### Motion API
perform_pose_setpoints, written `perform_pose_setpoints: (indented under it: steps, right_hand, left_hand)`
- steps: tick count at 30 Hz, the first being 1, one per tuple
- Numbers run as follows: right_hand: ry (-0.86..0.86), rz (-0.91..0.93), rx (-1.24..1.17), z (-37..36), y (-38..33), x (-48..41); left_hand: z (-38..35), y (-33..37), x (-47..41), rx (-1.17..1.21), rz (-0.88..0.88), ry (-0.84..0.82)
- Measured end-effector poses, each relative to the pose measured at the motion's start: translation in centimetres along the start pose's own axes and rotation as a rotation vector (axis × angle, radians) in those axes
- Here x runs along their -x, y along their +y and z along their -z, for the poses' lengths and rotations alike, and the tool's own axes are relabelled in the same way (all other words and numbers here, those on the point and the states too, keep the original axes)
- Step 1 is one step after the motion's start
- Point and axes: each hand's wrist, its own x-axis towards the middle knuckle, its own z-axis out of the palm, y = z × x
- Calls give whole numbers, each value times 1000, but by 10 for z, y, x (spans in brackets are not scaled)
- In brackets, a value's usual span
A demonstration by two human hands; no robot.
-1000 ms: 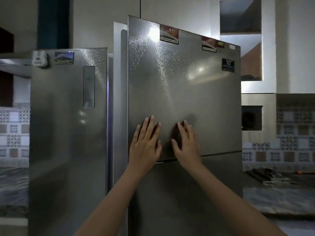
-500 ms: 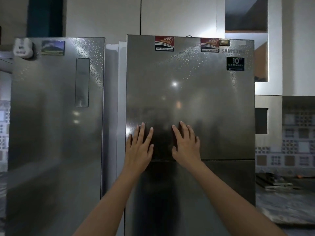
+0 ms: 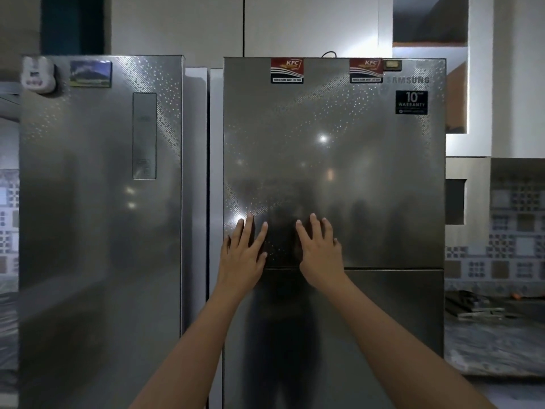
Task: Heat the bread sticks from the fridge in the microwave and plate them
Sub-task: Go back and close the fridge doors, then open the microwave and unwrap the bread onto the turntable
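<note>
A steel two-door fridge (image 3: 383,187) with red stickers along its top stands straight ahead, both of its doors closed. My left hand (image 3: 243,255) and my right hand (image 3: 320,252) press flat, fingers spread, on the lower part of the upper door, just above the seam to the lower door (image 3: 392,320). Neither hand holds anything. No bread sticks, microwave or plate are in view.
A second steel fridge (image 3: 100,216) with magnets stands close on the left. A marble-patterned counter (image 3: 495,343) with dark utensils (image 3: 469,308) lies to the right, under a tiled wall and white shelves.
The upper door, ajar a second ago, has swung flush against the fridge under both palms. The view has shifted to face the fridge squarely.
</note>
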Motion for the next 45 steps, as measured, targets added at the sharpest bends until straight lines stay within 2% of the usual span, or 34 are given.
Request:
perform_pose_setpoints:
  steps: [4, 7, 10, 13, 18, 23, 30, 39, 42, 45]
  right_hand:
    - [-95, 9, -64, 3, 1, 12]
    - [-215, -50, -222, 6, -3, 23]
    - [-332, -92, -364, 8, -10, 33]
    - [-381, -110, -471, 0, -22, 42]
    - [-415, -91, -485, -19, -65, 50]
    - [-441, 50, -580, -40, -154, 52]
    - [-571, 274, -717, -69, -305, 53]
    - [-633, 438, -885, -109, -505, 37]
    - [-655, 498, -876, -130, -562, 38]
    - [-711, 548, -871, -152, -604, 35]
  left_hand:
    - [6, -1, 19, 14, 4, -147]
    - [13, -5, 36, -7, 36, -243]
    - [25, -12, 55, -10, 84, -255]
    - [40, -18, 74, 11, 139, -257]
    - [64, -44, 113, -67, 278, -273]
    - [93, -111, 163, -29, 520, -232]
    - [154, -233, 231, -103, 775, -213]
    - [226, -408, 292, -322, 869, -194]
    - [238, -457, 307, -330, 925, -186]
    - [233, -500, 321, -317, 987, -247]
